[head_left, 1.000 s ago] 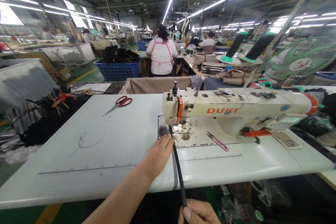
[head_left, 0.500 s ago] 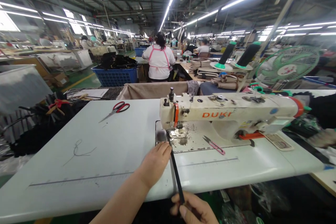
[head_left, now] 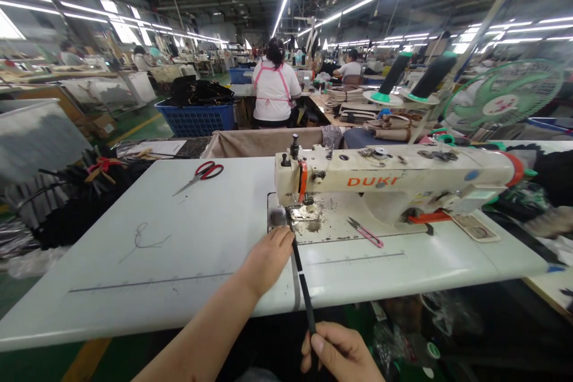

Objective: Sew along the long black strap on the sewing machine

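A narrow black strap (head_left: 302, 282) runs from the presser foot of a cream DUKI sewing machine (head_left: 394, 182) toward me across the white table (head_left: 179, 239). My left hand (head_left: 268, 259) rests on the table with its fingertips closed against the strap just in front of the needle. My right hand (head_left: 338, 352) sits below the table's front edge and pinches the strap's near end between thumb and fingers.
Red-handled scissors (head_left: 203, 173) lie at the back left of the table, and pink thread snips (head_left: 367, 233) lie on the machine bed. A loose thread (head_left: 143, 239) curls at the left. Black bundles (head_left: 76, 197) pile at the left edge. A green fan (head_left: 505, 101) stands right. A person in a pink apron (head_left: 275, 92) sits ahead.
Both hands keep their hold on the strap. My right hand has shifted slightly along the near end, and the view has moved a little.
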`<control>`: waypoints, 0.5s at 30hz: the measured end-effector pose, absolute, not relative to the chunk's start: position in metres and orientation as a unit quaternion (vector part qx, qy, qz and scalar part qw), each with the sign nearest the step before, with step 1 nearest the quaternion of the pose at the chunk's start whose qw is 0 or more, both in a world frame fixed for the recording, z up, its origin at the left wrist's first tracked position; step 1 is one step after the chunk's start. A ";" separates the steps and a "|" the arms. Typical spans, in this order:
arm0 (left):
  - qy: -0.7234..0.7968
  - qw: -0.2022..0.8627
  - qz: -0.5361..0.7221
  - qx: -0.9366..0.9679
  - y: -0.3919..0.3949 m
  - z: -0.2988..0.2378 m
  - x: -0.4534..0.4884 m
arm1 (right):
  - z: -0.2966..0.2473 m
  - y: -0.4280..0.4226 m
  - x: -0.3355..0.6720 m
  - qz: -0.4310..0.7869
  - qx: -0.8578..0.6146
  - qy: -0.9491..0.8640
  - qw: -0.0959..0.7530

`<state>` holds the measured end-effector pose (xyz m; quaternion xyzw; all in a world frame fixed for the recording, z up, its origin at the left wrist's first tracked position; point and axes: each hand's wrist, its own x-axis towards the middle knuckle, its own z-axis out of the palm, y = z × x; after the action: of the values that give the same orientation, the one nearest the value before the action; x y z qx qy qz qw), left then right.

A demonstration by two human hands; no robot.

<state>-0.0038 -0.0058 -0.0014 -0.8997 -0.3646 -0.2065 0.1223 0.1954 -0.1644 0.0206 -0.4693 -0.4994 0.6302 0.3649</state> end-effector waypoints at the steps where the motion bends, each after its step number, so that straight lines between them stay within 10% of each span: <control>1: -0.367 0.116 -0.212 -0.898 -0.006 -0.001 -0.004 | 0.022 -0.165 0.195 0.631 -0.469 -0.497 0.368; 15: -0.362 0.072 -0.248 -0.896 -0.008 0.007 -0.006 | 0.002 -0.163 0.194 0.616 -0.455 -0.524 0.371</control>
<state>-0.0056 -0.0080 0.0072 -0.8956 -0.3624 -0.2480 0.0719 0.1944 -0.1625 0.0022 -0.4551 -0.5243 0.6165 0.3714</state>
